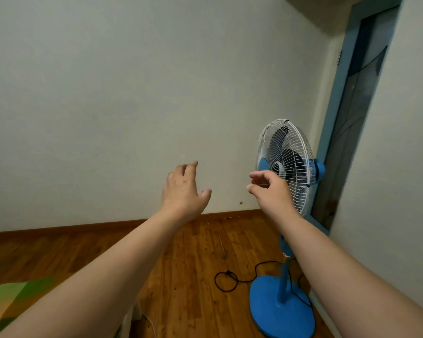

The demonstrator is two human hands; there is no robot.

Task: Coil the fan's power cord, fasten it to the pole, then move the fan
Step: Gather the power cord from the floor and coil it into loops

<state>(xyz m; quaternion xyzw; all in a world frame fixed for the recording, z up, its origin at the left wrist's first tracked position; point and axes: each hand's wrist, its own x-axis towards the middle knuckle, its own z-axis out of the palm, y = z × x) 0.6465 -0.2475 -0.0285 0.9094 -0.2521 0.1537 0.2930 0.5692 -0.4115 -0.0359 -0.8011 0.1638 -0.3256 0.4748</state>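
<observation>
Head | left hand (pixel 183 189), right hand (pixel 270 189) fingers loose, empty | cord (pixel 226 281) sprawls on floor (pixel 186 252) beside fan (pixel 286 157)

head cam | looks forward-down | hands near | fan (pixel 285 167) farther

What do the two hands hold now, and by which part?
The left hand holds nothing. Whether the right hand pinches something thin cannot be told. The power cord lies on the floor.
</observation>
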